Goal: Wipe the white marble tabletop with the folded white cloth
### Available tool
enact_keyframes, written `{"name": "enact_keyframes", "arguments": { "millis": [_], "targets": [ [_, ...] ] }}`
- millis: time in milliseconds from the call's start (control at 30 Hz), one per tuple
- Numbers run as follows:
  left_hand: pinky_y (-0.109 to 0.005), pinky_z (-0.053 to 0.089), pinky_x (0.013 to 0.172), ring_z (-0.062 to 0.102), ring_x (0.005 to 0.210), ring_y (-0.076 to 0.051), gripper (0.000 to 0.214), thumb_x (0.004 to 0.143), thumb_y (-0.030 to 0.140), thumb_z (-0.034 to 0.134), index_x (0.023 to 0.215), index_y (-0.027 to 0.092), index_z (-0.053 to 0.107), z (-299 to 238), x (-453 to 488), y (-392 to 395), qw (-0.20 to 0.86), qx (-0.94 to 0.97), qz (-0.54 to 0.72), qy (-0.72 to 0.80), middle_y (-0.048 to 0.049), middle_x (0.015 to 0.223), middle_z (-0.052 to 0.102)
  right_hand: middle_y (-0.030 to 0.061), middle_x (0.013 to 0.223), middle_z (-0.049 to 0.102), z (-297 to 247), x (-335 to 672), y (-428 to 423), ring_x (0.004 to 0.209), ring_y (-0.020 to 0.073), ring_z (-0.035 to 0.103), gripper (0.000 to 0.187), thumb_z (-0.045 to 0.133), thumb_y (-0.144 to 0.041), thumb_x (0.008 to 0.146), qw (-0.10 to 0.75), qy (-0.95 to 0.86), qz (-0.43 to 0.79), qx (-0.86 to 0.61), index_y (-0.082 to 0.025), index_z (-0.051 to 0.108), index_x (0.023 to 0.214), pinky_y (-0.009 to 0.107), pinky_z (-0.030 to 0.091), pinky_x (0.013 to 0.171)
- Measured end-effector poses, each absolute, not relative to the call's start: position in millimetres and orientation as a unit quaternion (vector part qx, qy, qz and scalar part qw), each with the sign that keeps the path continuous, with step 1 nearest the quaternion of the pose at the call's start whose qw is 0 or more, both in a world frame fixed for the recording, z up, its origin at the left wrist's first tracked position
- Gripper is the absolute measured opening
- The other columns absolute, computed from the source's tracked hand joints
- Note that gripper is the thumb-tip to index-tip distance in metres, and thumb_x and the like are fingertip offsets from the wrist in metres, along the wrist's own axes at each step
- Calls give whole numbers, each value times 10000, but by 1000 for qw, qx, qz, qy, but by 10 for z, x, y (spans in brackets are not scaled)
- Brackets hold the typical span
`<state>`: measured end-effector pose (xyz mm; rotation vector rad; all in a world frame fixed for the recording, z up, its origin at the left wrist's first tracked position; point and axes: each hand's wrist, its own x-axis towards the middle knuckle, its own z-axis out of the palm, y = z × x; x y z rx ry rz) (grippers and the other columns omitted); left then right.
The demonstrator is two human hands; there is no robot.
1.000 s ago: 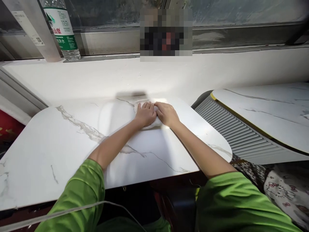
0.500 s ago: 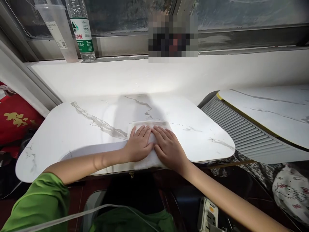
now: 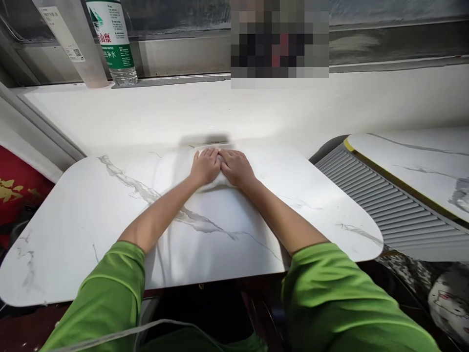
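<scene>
We list one white marble-pattern bench [image 3: 84,215], corners rounded; one labelled water bottle [image 3: 116,41], standing beyond the bench's far edge, towards its left corner; one white cloth [image 3: 212,184], near the middle of that edge; right hand [image 3: 237,168] and left hand [image 3: 205,168], both palm down on the cloth, fingers extended.

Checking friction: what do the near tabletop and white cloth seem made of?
Near tabletop: probably laminate, possibly stone; smooth, slightly glossy, going by grey veining and soft reflections. White cloth: likely soft fabric, matte, given its rumpled near edge; paper is possible.
</scene>
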<state>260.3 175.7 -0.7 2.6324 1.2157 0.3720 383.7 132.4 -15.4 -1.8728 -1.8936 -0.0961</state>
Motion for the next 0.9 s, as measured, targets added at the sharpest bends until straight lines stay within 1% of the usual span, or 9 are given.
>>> {"name": "enact_keyframes", "arguments": {
  "millis": [200,400,567,700,800,900],
  "targets": [
    [-463,170,1231,312,1467,-197,501,1015,200,226,1477,141,413,-24,2712,2136,96,893,130,421,-71,1570,397,153,1321,640,-171,3951,1711,1218,284,554,465,367,-177,874,246,-697,-28,-673,-103,602,1269,438,361,1079],
    [-474,157,1235,279,1484,-207,507,1026,206,224,1505,123,368,-33,2660,2048,77,900,107,414,-81,1598,343,162,1451,535,-135,3874,1573,1344,278,461,532,340,-173,900,185,-691,-37,-698,-58,515,1389,433,302,1136],
    [-494,153,1230,261,1493,-231,518,1031,216,221,1515,77,339,-9,2415,1702,63,912,88,396,-113,1604,321,174,1497,481,-115,3666,1203,1392,285,414,548,308,-196,930,137,-703,-43,-697,-29,473,1426,448,276,1157],
    [-508,155,1227,251,1499,-249,525,1030,233,230,1520,71,328,3,2082,1261,57,923,74,373,-130,1606,309,187,1527,436,-116,3390,725,1419,299,383,564,277,-217,955,104,-716,-46,-688,-2,429,1454,476,264,1168],
    [-501,159,1230,267,1494,-250,524,1021,231,240,1511,74,345,3,1779,862,52,930,78,355,-138,1595,331,204,1526,430,-108,3113,289,1421,312,380,565,277,-225,966,95,-721,-56,-684,17,424,1455,486,254,1177],
    [-506,171,1227,274,1492,-262,524,1017,236,238,1498,71,363,7,1460,463,36,935,90,342,-147,1581,358,219,1504,454,-90,2820,-119,1406,330,396,559,310,-235,962,104,-732,-65,-670,24,451,1437,492,253,1179]
  ]
}}
